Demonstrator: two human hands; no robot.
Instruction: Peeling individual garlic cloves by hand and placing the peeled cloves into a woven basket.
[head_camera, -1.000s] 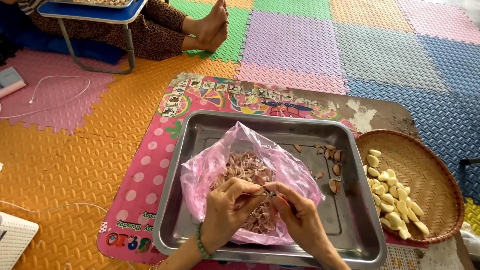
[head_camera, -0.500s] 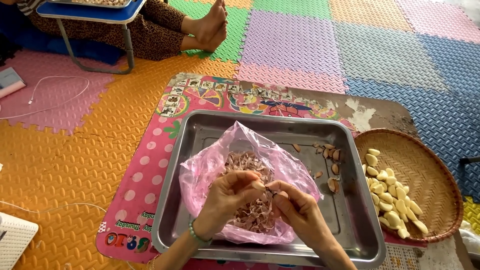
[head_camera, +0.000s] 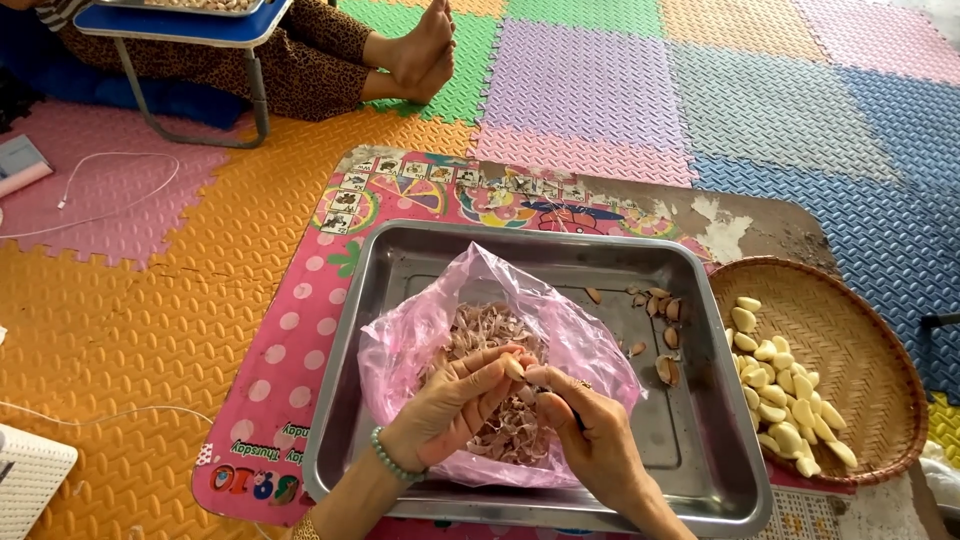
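Garlic clove (head_camera: 514, 367) is pinched at the fingertips of the left hand (head_camera: 455, 407), held just above a pink plastic bag (head_camera: 420, 335) full of papery skins (head_camera: 480, 330). Left hand is curled, fingers closed around the clove; a green bead bracelet (head_camera: 388, 458) is worn at the wrist. Right hand (head_camera: 590, 432) is closed too, thumb and forefinger meeting the clove from the other side; a thin dark item seems gripped in it, prob. a small knife, but that can't be told for sure. Both hands are kept over the bag, approx. centre-front of a steel tray (head_camera: 400, 270). A few unpeeled cloves (head_camera: 662, 310) and bits of skin are scattered on the tray's right side. Peeled cloves (head_camera: 785, 400) are piled in a woven basket (head_camera: 860, 330) just beside the tray, to the right. Tray is set on a pink printed mat (head_camera: 290, 340) over coloured foam floor tiles (head_camera: 590, 80). Another person's bare feet (head_camera: 425, 50) are seen at top, well apart, near a small blue folding table (head_camera: 190, 22).
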